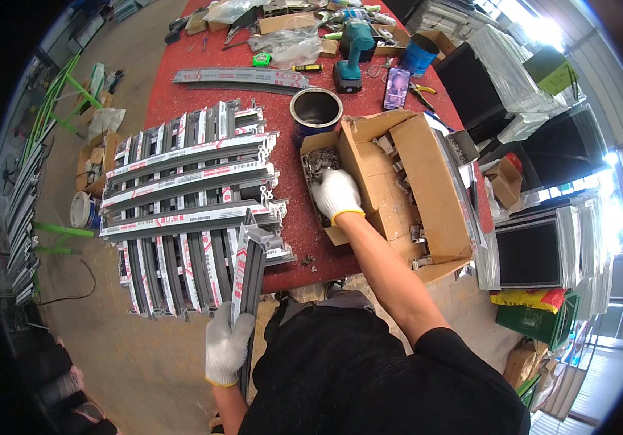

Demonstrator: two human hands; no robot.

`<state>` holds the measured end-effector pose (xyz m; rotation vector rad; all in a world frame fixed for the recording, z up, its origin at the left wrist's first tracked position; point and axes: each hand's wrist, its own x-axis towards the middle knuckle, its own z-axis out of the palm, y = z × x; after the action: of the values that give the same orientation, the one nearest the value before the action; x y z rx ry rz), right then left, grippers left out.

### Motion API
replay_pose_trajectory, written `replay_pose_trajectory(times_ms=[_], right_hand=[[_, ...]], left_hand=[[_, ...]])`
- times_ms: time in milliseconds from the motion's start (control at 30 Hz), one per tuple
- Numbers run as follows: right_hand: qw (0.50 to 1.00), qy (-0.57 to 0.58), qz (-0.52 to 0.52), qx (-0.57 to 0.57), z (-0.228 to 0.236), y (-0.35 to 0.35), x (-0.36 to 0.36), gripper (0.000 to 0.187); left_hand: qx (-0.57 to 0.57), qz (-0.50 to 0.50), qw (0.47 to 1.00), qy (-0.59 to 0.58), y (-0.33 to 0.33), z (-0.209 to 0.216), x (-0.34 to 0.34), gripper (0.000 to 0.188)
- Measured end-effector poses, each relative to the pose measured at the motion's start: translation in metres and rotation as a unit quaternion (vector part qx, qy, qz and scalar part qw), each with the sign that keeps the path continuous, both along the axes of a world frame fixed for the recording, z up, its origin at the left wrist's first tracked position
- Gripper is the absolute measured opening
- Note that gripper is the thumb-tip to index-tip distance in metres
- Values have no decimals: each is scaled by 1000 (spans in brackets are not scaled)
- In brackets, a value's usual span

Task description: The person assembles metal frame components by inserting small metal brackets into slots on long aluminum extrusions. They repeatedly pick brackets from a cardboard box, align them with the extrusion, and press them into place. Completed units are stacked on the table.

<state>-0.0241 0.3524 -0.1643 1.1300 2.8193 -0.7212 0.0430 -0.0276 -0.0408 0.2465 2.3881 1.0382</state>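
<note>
My left hand (227,345), in a white knit glove, is closed around a grey metal profile (252,272) with printed white film on it. The profile stands tilted at the table's near edge, and a small metal bracket shows at its upper end. My right hand (337,194), gloved the same way, reaches into a narrow cardboard box (335,235) filled with small metal parts (319,161). Its fingertips are hidden among the parts. Left of it lies a crisscross stack of similar profiles (188,175) in layers.
Against the narrow box stands a larger cardboard box (431,192) with a few metal brackets in it. Behind are a dark round can (316,110), a teal cordless drill (356,54), a phone (396,88), pliers (422,96) and a blue bucket (419,55), all on the red table (170,90).
</note>
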Motion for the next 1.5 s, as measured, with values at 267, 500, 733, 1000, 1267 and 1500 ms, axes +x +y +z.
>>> replay_pose_trajectory(times_ms=[267,500,733,1000,1267,1500], right_hand=[[992,103,-73,-32,29,-18,24,30],[953,257,-66,-144,91,-32,93,25],[888,332,-126,-292,141,-28,131,21],[842,342,-126,-398,178,-37,140,25],[876,337,-110,-325,170,-42,138,26],[894,338,-109,-274,169,-46,139,25]], left_hand=[[72,-4,997,-4,11,-4,0,42],[37,-57,997,-42,41,12,-7,44],[24,-73,995,-57,65,26,-4,42],[-6,-99,994,-44,65,26,2,50],[-17,-108,994,-23,69,27,5,53],[-30,-100,994,-22,70,26,5,52]])
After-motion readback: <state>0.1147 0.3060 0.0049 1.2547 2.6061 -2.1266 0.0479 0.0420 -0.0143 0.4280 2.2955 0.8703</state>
